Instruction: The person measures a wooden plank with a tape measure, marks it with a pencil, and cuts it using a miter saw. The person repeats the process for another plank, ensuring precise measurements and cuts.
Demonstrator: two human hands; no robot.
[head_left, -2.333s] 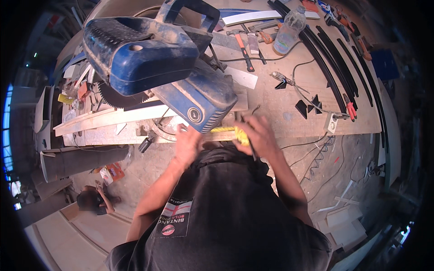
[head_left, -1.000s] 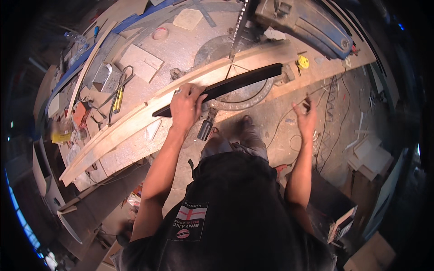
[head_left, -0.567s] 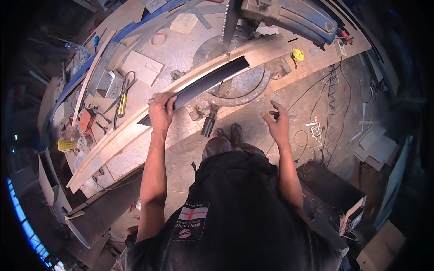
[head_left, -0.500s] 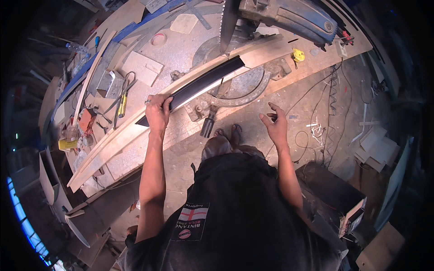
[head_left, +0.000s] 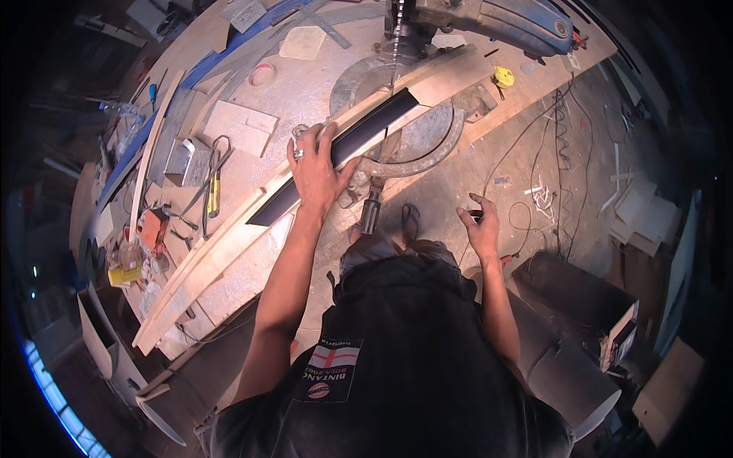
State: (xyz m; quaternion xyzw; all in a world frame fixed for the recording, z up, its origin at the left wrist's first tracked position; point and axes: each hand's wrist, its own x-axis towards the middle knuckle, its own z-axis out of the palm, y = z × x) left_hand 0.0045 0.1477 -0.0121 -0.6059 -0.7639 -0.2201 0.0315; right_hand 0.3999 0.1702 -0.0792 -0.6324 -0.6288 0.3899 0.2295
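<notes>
Strip (head_left: pixel 374 124) mid-frame, left hand (head_left: pixel 314 169) holding it; right hand (head_left: pixel 482 229) half-curled, can't tell if empty. Probably lining up; next wants steadiness.

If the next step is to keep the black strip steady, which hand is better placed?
Probably the left hand: it lies spread across the black strip. The right hand is out beyond the table's edge, away from the strip.

Bench (head_left: pixel 305 85): brightly lit, faintly pinkish
Floor (head_left: pixel 450 198): dimmer than the bench, greyish
Strip at lower left (head_left: pixel 55 398): blue-white glare
Black shirt (head_left: pixel 427 359): deep, folds hard to read
Picture rim: black vignette, blurred, straight edges bowed
</notes>
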